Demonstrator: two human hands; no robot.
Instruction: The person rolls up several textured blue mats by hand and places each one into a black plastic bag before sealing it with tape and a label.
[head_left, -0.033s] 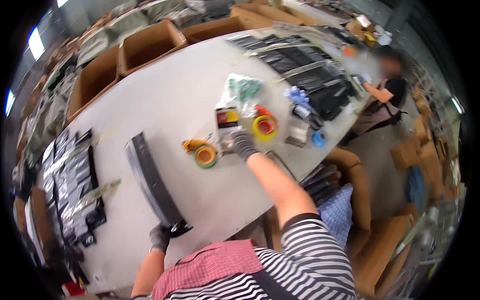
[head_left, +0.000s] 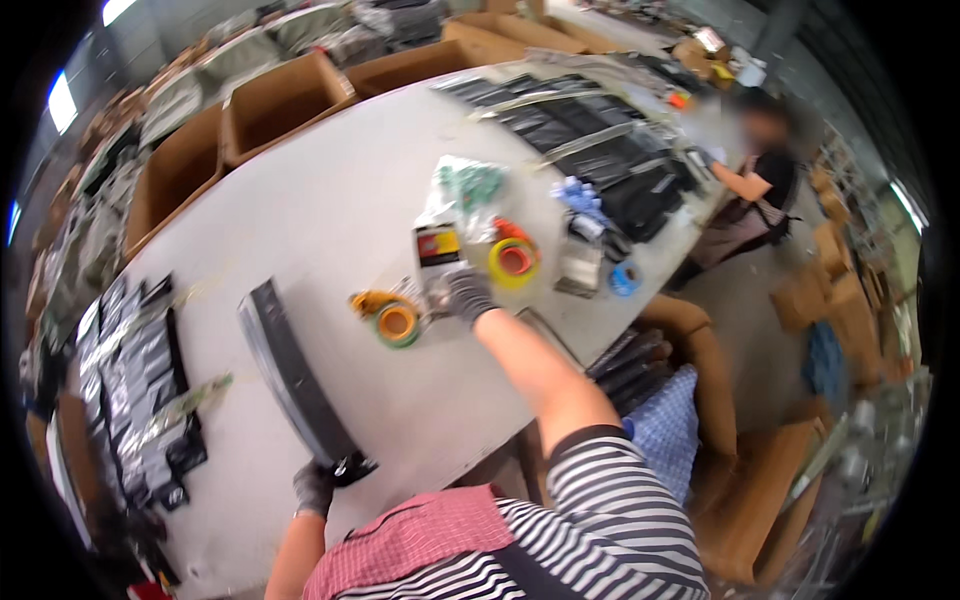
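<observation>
In its grey glove, my left hand is closed round the near end of a long, curved dark grey trim strip. The strip lies lengthwise on the pale table, its far end pointing away from me. My right hand, also gloved, reaches across to the near end of a small white box with a black, yellow and red label. Its fingers are bent together there, and blur hides what is between them. Left of that hand lie an orange-handled tape dispenser and a tape roll with an orange core.
Beyond the box are a clear bag with green print and a yellow tape roll. Black wrapped parts lie in stacks at the left and far right. Open cartons line the far edge. Another person stands at the right.
The view has shifted slightly, so the table's contents sit further left. Both hands stay at the same things.
</observation>
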